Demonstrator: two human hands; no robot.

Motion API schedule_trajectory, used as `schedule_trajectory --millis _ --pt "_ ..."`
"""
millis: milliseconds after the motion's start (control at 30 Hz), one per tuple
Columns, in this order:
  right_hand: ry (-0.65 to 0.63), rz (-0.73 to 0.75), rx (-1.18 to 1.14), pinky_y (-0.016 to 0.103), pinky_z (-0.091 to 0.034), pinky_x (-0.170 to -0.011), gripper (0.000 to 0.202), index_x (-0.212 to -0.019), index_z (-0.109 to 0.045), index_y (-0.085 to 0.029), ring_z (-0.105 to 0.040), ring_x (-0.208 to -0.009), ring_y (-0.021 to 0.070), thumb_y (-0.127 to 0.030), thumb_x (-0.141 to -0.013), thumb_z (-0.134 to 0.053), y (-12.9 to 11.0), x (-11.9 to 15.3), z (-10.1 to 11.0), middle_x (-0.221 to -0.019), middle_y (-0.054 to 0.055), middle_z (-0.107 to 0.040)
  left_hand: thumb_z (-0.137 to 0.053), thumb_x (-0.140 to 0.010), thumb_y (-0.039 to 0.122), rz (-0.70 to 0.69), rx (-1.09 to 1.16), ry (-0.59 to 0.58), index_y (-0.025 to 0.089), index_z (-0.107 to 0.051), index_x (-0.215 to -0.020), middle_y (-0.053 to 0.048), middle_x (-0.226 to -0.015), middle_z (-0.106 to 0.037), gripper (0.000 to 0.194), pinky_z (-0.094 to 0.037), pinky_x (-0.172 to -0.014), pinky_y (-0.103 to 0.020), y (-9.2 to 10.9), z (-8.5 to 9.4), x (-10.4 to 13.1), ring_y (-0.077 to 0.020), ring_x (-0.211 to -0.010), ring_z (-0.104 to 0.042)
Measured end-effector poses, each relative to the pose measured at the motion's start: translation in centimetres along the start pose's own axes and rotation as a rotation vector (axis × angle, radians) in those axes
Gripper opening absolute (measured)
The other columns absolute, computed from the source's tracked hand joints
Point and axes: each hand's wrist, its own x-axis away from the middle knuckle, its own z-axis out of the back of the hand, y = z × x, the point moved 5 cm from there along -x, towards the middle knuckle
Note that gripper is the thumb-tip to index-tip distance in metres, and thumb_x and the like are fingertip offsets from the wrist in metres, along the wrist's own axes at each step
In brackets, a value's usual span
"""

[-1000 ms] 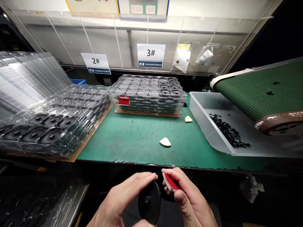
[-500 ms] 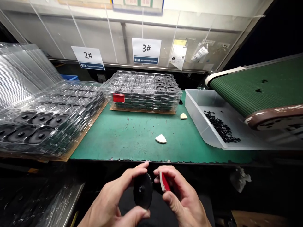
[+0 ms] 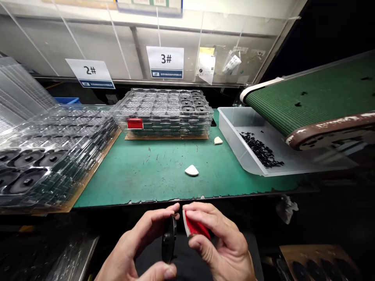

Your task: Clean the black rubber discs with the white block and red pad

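Pinching black disc (image 3: 168,246) by rim in left hand (image 3: 137,242), red-and-white pad (image 3: 193,228) in right hand (image 3: 224,242); holding both apart, just off near edge of tabletop (image 3: 140,179). Spotting white piece (image 3: 191,170) loose toward that edge. Seeing discs (image 3: 188,109) already seated in right columns of tray stack (image 3: 166,125) at far edge, plus near pockets of left-edge trays (image 3: 79,156). Can't tell remaining amount.

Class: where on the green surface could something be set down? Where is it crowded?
Bare green surface lies between the left tray stack and nearer white wedge; another patch, between that wedge and the translucent bin. Crowded: the back, under the middle tray stack.
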Motion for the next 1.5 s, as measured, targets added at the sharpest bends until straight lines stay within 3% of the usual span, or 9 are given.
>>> schedule_trajectory --millis 267,433,667,900,1300,1500 --pt "-0.010 -0.030 0.015 0.029 -0.065 -0.102 0.033 -0.135 -0.077 -0.033 -0.078 -0.118 0.0221 -0.040 -0.103 -0.077 1.0 1.2 0.3 -0.128 0.007 -0.080 -0.089 -0.086 0.026 -0.042 -0.212 0.058 0.050 -0.068 -0.144 0.008 -0.145 -0.077 0.066 -0.053 -0.115 -0.022 0.4 0.0 0.1 -0.0215 -0.135 -0.072" --pt "-0.013 -0.051 0.036 0.028 -0.062 -0.107 0.035 -0.136 -0.076 -0.033 -0.075 -0.124 0.0215 -0.042 -0.102 -0.078 1.2 1.6 0.1 -0.131 0.007 -0.078 -0.089 -0.085 0.026 -0.069 -0.201 0.070 0.051 -0.068 -0.143 0.009 -0.142 -0.078 0.066 -0.053 -0.113 -0.020 0.5 0.0 0.1 -0.0203 -0.133 -0.073" --pt "-0.023 -0.060 -0.065 0.032 -0.067 -0.100 0.036 -0.136 -0.078 -0.035 -0.077 -0.118 0.0238 -0.038 -0.100 -0.080 1.0 1.8 -0.4 -0.129 0.008 -0.077 -0.089 -0.083 0.026 -0.096 -0.237 0.112 0.048 -0.072 -0.140 0.008 -0.135 -0.082 0.063 -0.056 -0.109 -0.020 1.0 0.0 0.1 -0.0212 -0.127 -0.077" --pt "-0.054 -0.060 -0.107 0.029 -0.065 -0.102 0.036 -0.137 -0.077 -0.036 -0.076 -0.119 0.0217 -0.032 -0.102 -0.079 1.3 1.9 -0.6 -0.132 0.007 -0.075 -0.089 -0.082 0.028 -0.122 -0.247 0.133 0.056 -0.070 -0.138 0.015 -0.128 -0.083 0.066 -0.058 -0.101 -0.014 1.3 -0.2 0.1 -0.0180 -0.123 -0.078" --pt "-0.069 -0.085 -0.132 0.029 -0.065 -0.101 0.037 -0.140 -0.076 -0.038 -0.074 -0.120 0.0211 -0.029 -0.104 -0.076 1.3 2.3 -0.6 -0.135 0.007 -0.072 -0.092 -0.080 0.028 -0.114 -0.257 0.137 0.050 -0.072 -0.139 0.010 -0.130 -0.084 0.066 -0.057 -0.105 -0.019 0.7 -0.1 0.4 -0.0216 -0.122 -0.079" --pt "-0.037 -0.098 -0.115 0.028 -0.067 -0.098 0.034 -0.137 -0.078 -0.037 -0.076 -0.117 0.0216 -0.029 -0.104 -0.076 1.4 2.3 -0.5 -0.133 0.008 -0.074 -0.091 -0.082 0.028 -0.119 -0.233 0.116 0.050 -0.072 -0.138 0.011 -0.128 -0.084 0.064 -0.056 -0.102 -0.016 0.8 -0.5 0.2 -0.0193 -0.122 -0.078"
